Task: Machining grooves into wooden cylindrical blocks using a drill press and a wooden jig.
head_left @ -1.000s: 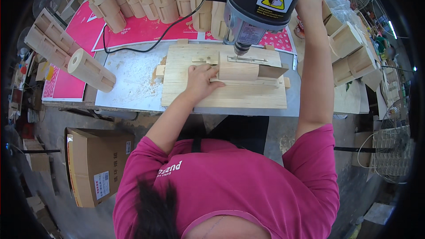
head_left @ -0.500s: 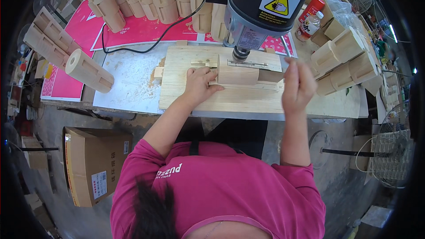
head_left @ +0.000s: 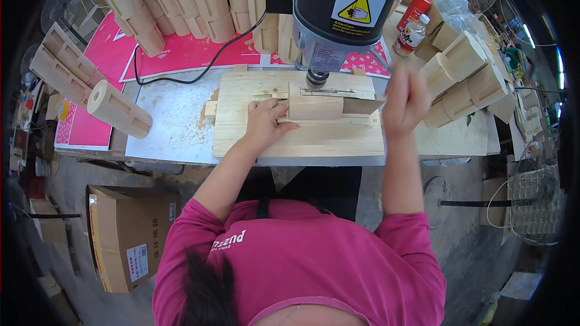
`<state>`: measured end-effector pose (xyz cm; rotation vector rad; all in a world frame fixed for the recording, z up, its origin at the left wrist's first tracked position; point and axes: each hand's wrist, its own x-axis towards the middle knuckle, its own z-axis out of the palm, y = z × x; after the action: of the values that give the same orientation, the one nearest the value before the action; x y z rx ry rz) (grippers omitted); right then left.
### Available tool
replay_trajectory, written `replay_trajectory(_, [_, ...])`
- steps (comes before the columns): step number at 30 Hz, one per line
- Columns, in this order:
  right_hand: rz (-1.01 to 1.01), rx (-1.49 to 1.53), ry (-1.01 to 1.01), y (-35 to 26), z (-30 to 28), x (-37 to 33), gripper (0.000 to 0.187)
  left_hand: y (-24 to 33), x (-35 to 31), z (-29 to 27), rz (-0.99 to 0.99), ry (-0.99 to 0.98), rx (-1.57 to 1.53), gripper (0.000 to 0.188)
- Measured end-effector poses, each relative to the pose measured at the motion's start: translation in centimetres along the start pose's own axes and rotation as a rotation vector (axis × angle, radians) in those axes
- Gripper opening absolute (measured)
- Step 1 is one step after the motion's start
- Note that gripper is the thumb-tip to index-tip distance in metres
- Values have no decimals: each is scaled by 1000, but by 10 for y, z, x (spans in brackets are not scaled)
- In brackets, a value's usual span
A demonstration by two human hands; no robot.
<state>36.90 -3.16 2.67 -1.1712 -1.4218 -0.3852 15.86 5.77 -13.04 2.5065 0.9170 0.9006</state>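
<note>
A pale wooden cylinder lies sideways in a wooden jig on a flat board. The drill press stands over it, its chuck low at the cylinder's upper face, by a slot there. Whether the bit touches wood is hidden. My left hand rests on the board with fingers bent against the cylinder's left end, steadying it. To the right, my right hand is raised and closed round the end of the drill press lever; it is slightly blurred.
Stacked slotted wooden cylinders line the back, more stand right, and one leans at left. A black cable crosses the table. A bottle and red can stand behind my right hand. A carton sits on the floor.
The view has shifted a little, so the press and board appear further left. The chuck sits about as low against the cylinder as before. My right hand remains on the lever, my left hand at the cylinder.
</note>
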Motion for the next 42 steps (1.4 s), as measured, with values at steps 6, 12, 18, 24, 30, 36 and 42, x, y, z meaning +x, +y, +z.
replay_trajectory(6, [267, -117, -112, 34, 30, 109, 28, 4, 3, 1, -23, -20, 8, 48])
replay_trajectory(12, [338, 210, -216, 39, 18, 71, 31, 8, 2, 0, -151, -45, -66, 46])
replay_trajectory(18, [378, -88, -955, 73, -18, -42, 34, 7, 6, 1, -230, 41, -362, 39])
replay_trajectory(24, [549, 191, -828, 42, -45, -74, 29, 6, -30, -95, -71, -32, -534, 24])
replay_trajectory(30, [1148, 413, -813, 17, -59, -85, 22, -2, -65, -160, -721, 149, -952, 23])
replay_trajectory(36, [463, 326, -685, -13, -42, -79, 24, 33, -70, -166, -1004, 228, -1016, 33])
replay_trajectory(42, [501, 373, -686, -7, -40, -81, 23, 35, -71, -149, -956, 157, -983, 33])
